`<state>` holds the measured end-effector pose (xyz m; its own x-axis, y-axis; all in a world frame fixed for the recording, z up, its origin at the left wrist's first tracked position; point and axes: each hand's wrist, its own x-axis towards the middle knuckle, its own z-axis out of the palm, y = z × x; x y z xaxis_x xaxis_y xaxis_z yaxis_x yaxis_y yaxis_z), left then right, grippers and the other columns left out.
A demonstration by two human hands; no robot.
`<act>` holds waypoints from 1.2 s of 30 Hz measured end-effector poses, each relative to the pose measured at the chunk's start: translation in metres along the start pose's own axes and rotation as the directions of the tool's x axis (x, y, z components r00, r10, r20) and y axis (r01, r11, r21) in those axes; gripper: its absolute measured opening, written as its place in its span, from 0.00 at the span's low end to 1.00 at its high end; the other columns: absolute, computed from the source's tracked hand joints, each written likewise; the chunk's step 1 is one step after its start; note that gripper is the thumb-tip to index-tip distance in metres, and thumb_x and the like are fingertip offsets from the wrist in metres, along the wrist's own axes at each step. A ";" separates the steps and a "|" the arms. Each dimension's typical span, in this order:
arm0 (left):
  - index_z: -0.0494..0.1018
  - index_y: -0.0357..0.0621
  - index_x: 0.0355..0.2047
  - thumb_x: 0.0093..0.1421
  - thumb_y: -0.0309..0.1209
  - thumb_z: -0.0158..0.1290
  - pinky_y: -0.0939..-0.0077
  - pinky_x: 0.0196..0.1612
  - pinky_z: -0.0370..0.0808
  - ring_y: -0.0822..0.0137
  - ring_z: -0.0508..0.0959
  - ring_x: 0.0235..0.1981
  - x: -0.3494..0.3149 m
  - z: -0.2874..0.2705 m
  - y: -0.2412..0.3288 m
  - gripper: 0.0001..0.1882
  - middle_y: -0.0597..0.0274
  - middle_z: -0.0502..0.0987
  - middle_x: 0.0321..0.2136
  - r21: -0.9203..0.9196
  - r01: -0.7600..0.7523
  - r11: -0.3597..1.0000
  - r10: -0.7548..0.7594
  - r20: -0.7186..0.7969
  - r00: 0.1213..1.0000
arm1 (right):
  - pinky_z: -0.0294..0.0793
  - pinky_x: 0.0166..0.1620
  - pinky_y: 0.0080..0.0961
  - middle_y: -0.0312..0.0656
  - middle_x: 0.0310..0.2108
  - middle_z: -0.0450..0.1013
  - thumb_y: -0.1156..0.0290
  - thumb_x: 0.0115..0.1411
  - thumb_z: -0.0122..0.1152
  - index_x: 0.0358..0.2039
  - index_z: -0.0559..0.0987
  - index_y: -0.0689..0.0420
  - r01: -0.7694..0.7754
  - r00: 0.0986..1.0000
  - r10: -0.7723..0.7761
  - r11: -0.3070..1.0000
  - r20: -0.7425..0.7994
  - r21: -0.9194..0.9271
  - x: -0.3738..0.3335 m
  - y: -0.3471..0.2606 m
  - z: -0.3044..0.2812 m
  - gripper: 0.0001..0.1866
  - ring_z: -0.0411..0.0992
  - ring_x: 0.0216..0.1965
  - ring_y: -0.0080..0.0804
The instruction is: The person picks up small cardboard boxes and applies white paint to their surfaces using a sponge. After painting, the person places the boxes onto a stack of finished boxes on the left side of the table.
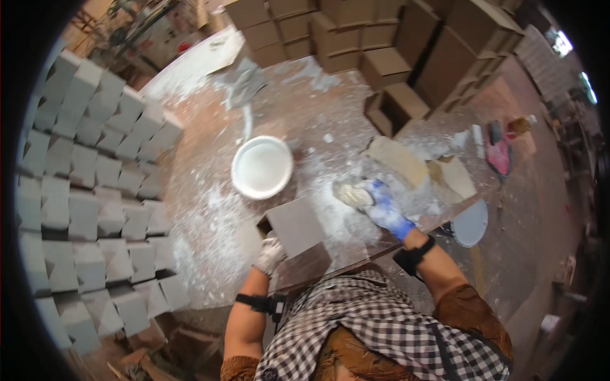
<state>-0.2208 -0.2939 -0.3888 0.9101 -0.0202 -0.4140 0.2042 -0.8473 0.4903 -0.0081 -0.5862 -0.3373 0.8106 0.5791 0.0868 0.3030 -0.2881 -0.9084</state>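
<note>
the left hand (pixel 269 255), in a pale glove, grips the near left corner of a square box (pixel 293 227) that stands near the near edge of the dusty workbench (pixel 210 209), its grey-coated face up and one corner pointing toward the white bowl (pixel 262 167); the box has no clear long axis. the right hand (pixel 381 206), in a blue glove, is clenched around one pale sponge (pixel 351 193), pressed on the bench just right of the box. one bowl sits beyond the box, toward the middle. many grey-coated boxes (pixel 95 190) are stacked at the left edge, too many to count; brown boxes (pixel 381 44) pile along the far edge.
</note>
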 end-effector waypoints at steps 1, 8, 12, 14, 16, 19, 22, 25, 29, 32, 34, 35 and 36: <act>0.68 0.51 0.55 0.59 0.42 0.47 0.57 0.37 0.76 0.57 0.77 0.44 0.002 0.000 0.001 0.23 0.52 0.76 0.44 0.012 -0.001 1.000 0.001 0.001 1.000 | 0.70 0.48 0.35 0.48 0.42 0.73 0.69 0.44 0.68 0.44 0.76 0.56 0.008 1.000 -0.008 1.000 -0.003 0.000 0.005 0.004 -0.005 0.24 0.71 0.44 0.44; 0.69 0.51 0.54 0.59 0.41 0.48 0.58 0.35 0.76 0.57 0.77 0.43 0.016 0.004 0.004 0.23 0.52 0.77 0.43 0.066 0.010 0.998 -0.012 0.026 1.000 | 0.46 0.66 0.43 0.43 0.65 0.53 0.61 0.48 0.66 0.63 0.60 0.51 -0.021 0.996 0.066 0.831 0.059 -0.556 0.011 -0.012 -0.061 0.42 0.50 0.65 0.46; 0.69 0.51 0.53 0.58 0.40 0.48 0.59 0.35 0.75 0.57 0.78 0.42 0.013 0.004 0.003 0.22 0.52 0.77 0.42 0.084 0.015 0.996 -0.018 0.030 0.999 | 0.49 0.65 0.42 0.47 0.65 0.52 0.60 0.46 0.67 0.64 0.58 0.51 -0.275 0.938 0.333 0.532 -0.100 -0.801 0.032 -0.006 -0.092 0.45 0.50 0.65 0.47; 0.69 0.51 0.53 0.58 0.40 0.48 0.59 0.34 0.75 0.57 0.78 0.42 0.013 0.003 0.003 0.22 0.52 0.77 0.42 0.093 0.012 0.996 -0.015 0.031 0.999 | 0.52 0.64 0.42 0.48 0.64 0.54 0.60 0.44 0.68 0.64 0.57 0.52 -0.271 0.917 0.387 0.420 -0.099 -0.866 0.038 0.005 -0.094 0.47 0.54 0.63 0.48; 0.70 0.51 0.53 0.58 0.40 0.48 0.59 0.34 0.75 0.58 0.78 0.41 0.013 0.002 0.005 0.22 0.52 0.77 0.41 0.103 0.014 0.995 -0.017 0.032 0.999 | 0.55 0.62 0.42 0.49 0.61 0.57 0.60 0.43 0.69 0.63 0.57 0.53 -0.327 0.925 0.340 0.496 -0.167 -0.805 0.038 0.019 -0.093 0.47 0.57 0.61 0.49; 0.70 0.51 0.53 0.58 0.39 0.48 0.59 0.33 0.75 0.58 0.78 0.41 0.012 -0.001 0.007 0.22 0.52 0.78 0.40 0.118 0.015 0.993 -0.020 0.036 0.999 | 0.59 0.60 0.41 0.49 0.56 0.63 0.59 0.42 0.69 0.62 0.60 0.53 -0.335 0.932 0.311 0.555 -0.184 -0.761 0.035 0.040 -0.094 0.46 0.62 0.57 0.49; 0.70 0.51 0.52 0.58 0.39 0.48 0.59 0.33 0.75 0.58 0.79 0.40 0.012 -0.004 0.009 0.22 0.52 0.78 0.40 0.136 0.015 0.991 -0.020 0.037 0.999 | 0.63 0.57 0.39 0.51 0.52 0.68 0.59 0.42 0.69 0.59 0.64 0.54 -0.285 0.958 0.217 0.648 -0.187 -0.706 0.031 0.052 -0.105 0.43 0.66 0.52 0.50; 0.70 0.51 0.52 0.57 0.38 0.48 0.60 0.32 0.75 0.58 0.79 0.40 0.010 -0.007 0.010 0.21 0.53 0.78 0.39 0.165 0.019 0.986 -0.029 0.056 0.998 | 0.66 0.56 0.34 0.49 0.49 0.70 0.70 0.41 0.70 0.55 0.68 0.57 -0.134 0.947 -0.003 0.905 -0.320 -0.404 0.021 0.049 -0.115 0.38 0.69 0.51 0.43; 0.71 0.51 0.52 0.57 0.37 0.49 0.60 0.32 0.75 0.58 0.79 0.39 0.007 -0.007 0.012 0.21 0.53 0.79 0.38 0.292 -0.020 0.956 -0.009 0.096 0.995 | 0.64 0.57 0.28 0.45 0.51 0.68 0.80 0.41 0.70 0.55 0.67 0.60 -0.115 0.924 0.152 0.986 -0.352 0.122 0.006 0.030 -0.110 0.38 0.67 0.52 0.35; 0.72 0.52 0.50 0.56 0.36 0.49 0.63 0.29 0.73 0.60 0.80 0.37 0.006 -0.004 0.013 0.19 0.54 0.79 0.37 0.149 -0.107 0.983 0.124 -0.116 0.985 | 0.64 0.58 0.27 0.45 0.53 0.66 0.81 0.43 0.69 0.57 0.65 0.61 -0.162 0.873 0.227 0.970 -0.432 0.182 0.002 0.025 -0.097 0.38 0.65 0.53 0.34; 0.72 0.51 0.50 0.56 0.36 0.49 0.63 0.30 0.73 0.60 0.79 0.38 0.008 -0.003 0.012 0.20 0.55 0.79 0.38 0.139 -0.051 0.989 0.059 -0.052 0.997 | 0.62 0.59 0.28 0.49 0.56 0.64 0.75 0.48 0.69 0.60 0.60 0.63 -0.197 0.794 0.317 0.941 -0.518 0.274 -0.002 0.031 -0.089 0.40 0.63 0.57 0.37; 0.72 0.51 0.50 0.57 0.36 0.49 0.63 0.30 0.74 0.60 0.79 0.38 0.009 -0.001 0.011 0.20 0.55 0.79 0.38 0.144 -0.050 0.988 0.055 -0.029 0.998 | 0.62 0.58 0.28 0.48 0.56 0.65 0.73 0.50 0.68 0.60 0.61 0.64 -0.352 0.723 0.416 0.909 -0.551 0.225 -0.007 0.035 -0.086 0.38 0.64 0.55 0.37; 0.72 0.51 0.50 0.57 0.37 0.49 0.63 0.31 0.74 0.60 0.79 0.38 0.010 -0.001 0.010 0.20 0.54 0.79 0.38 0.152 0.015 0.988 -0.019 0.028 0.999 | 0.63 0.57 0.27 0.47 0.55 0.66 0.70 0.52 0.67 0.60 0.61 0.65 -0.426 0.670 0.453 0.884 -0.588 0.195 -0.012 0.040 -0.082 0.37 0.65 0.53 0.37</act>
<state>-0.2092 -0.3026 -0.3874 0.8956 -0.0186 -0.4444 0.1604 -0.9185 0.3616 0.0355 -0.6677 -0.3411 0.9751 -0.1908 -0.1126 -0.1751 -0.3526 -0.9192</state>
